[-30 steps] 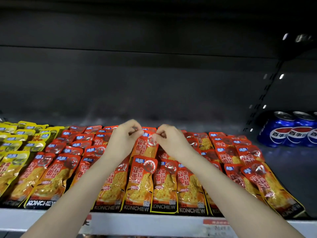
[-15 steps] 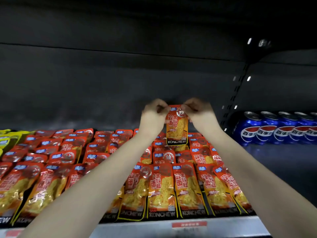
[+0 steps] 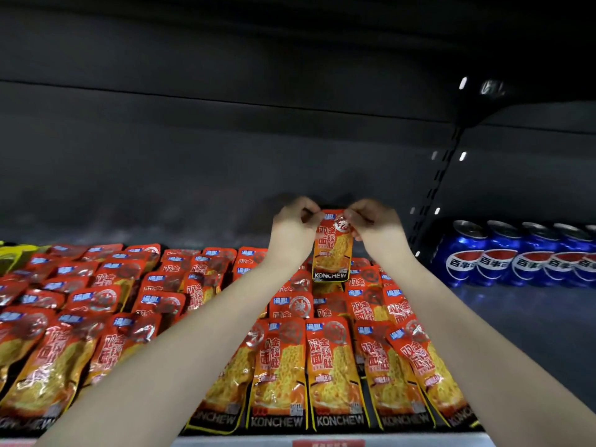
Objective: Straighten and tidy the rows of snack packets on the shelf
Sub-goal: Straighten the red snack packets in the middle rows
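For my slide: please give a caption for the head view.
Left hand and right hand pinch a snack packet upright above the rows.

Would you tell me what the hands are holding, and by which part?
One orange packet, held upright above the rows: the left hand pinches its top left corner, the right hand its top right corner.

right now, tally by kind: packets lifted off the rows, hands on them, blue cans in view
lifted packet: 1
hands: 2, left hand and right hand, both pinching its top
blue cans: 5, the last cut off at the frame edge
total: 8
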Demonstrator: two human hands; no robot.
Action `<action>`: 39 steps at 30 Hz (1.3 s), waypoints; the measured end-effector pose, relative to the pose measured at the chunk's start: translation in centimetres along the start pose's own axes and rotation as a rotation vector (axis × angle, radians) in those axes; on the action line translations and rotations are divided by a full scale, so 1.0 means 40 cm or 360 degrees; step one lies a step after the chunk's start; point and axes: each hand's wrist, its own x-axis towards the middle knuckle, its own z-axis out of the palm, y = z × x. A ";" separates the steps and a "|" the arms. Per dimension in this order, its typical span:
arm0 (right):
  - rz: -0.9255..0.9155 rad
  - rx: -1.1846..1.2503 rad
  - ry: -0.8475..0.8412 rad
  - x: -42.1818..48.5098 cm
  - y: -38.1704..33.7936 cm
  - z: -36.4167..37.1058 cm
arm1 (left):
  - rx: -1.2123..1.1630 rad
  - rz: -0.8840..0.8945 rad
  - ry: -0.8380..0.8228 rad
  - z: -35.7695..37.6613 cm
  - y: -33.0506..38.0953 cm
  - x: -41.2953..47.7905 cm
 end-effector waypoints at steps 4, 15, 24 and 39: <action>0.0019 -0.0019 -0.0040 -0.002 0.017 0.006 | 0.0074 0.0007 -0.0017 0.003 -0.013 -0.002; -0.0032 -0.0225 -0.0115 0.021 0.067 0.038 | 0.0234 -0.0248 -0.0067 0.011 -0.043 0.005; -0.0015 -0.0483 -0.0362 -0.015 0.101 0.059 | 0.0828 -0.0204 -0.0239 0.000 -0.092 -0.025; -0.0132 -0.0933 -0.0727 -0.043 0.110 0.033 | 0.1526 0.0196 -0.0598 -0.021 -0.103 -0.048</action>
